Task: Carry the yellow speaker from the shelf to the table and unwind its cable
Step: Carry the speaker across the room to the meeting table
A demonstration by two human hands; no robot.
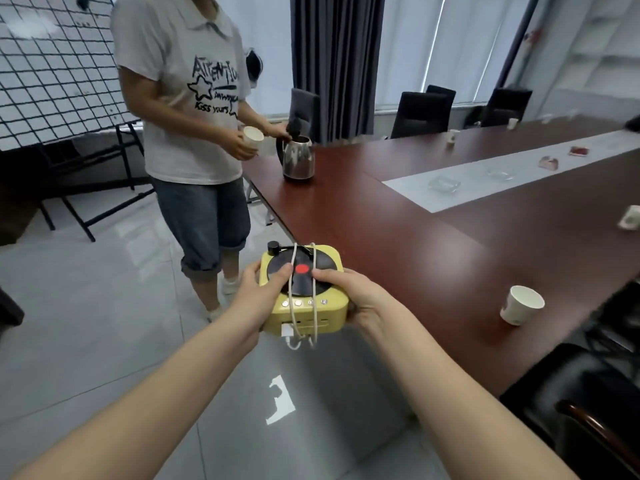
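The yellow speaker (325,306) is a small square box with a black record disc and red centre on top. A white cable (314,289) is wound around it in two loops, with its plug hanging at the near side. My left hand (258,289) grips the left side, thumb on the disc. My right hand (349,292) holds the right side, thumb by the cable. I hold it in the air over the floor, just off the near edge of the long dark-red table (398,244).
Another person (194,109) stands at the table's end holding a paper cup (254,136) and a steel kettle (298,156). Paper cups (521,304) and glass ashtrays (444,184) sit on the table. Black chairs (421,114) line the sides; one chair (588,410) is near right.
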